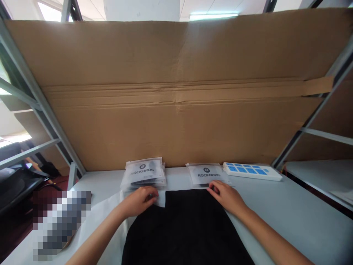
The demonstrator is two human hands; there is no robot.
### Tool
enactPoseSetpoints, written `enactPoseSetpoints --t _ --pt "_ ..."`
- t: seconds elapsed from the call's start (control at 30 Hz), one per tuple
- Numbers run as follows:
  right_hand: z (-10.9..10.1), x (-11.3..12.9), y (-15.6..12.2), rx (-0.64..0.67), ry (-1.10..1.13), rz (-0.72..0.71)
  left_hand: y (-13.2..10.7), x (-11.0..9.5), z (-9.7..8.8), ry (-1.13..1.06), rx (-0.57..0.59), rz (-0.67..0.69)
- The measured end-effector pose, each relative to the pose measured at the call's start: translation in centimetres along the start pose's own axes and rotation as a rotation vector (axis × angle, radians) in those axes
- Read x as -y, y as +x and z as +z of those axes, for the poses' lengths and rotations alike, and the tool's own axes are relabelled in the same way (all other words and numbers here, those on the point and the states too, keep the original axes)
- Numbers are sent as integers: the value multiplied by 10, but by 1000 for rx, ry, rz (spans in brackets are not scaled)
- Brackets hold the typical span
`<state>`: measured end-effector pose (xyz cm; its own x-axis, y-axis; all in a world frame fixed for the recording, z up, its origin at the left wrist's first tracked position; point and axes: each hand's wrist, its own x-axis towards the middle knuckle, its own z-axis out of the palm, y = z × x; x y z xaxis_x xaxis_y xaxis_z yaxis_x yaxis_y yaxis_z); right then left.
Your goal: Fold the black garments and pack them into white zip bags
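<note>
A black cloth (187, 228) lies spread on the table in front of me, its straight top edge facing the cardboard. At its upper left corner, a small white tag (161, 199) overlaps the fabric. The fingers of my left hand (142, 200) are closed on that tag, beside the corner. My right hand (227, 197) pinches the cloth's upper right corner between thumb and fingers. Just beyond my left hand sits a stack of clear ROCKBROS zip bags (145, 171). Another ROCKBROS bag (205, 173) lies beyond my right hand, partly hidden by it.
A white power strip with blue sockets (250, 171) lies at the back right. White sheet material (102, 213) and a pixelated object (63, 224) are on the left. A tall cardboard panel (176, 129) closes off the back, between grey metal posts (46, 99).
</note>
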<state>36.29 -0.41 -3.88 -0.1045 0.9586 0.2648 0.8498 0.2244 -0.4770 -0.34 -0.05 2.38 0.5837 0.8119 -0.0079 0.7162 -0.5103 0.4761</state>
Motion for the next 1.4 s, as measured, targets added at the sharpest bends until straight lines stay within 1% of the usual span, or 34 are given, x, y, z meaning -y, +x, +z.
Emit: enactPoseSetpoints --t 0.1,0.2,0.37,0.5,0.87,1.2,1.3,1.4 --pt "2 0 0 -9 7 -1 -9 9 -5 -6 -7 -4" --pt "-1 -2 0 10 43 -10 -13 17 -8 -29 -6 -18" --pt "-6 -10 -1 58 123 -39 -15 26 -5 -88 46 -39" --pt "-5 -15 -2 55 159 -38 -15 29 -1 -100 42 -50" --pt "-4 -15 -4 53 205 -33 -18 27 -3 -73 60 -51" --pt "-4 -13 -5 39 254 -20 -20 25 -4 -64 48 -55" --pt "-5 -12 -4 36 280 -15 -18 19 -5 -58 34 -45" --pt "-6 -9 -4 33 323 -11 -12 7 -4 -30 -26 -43"
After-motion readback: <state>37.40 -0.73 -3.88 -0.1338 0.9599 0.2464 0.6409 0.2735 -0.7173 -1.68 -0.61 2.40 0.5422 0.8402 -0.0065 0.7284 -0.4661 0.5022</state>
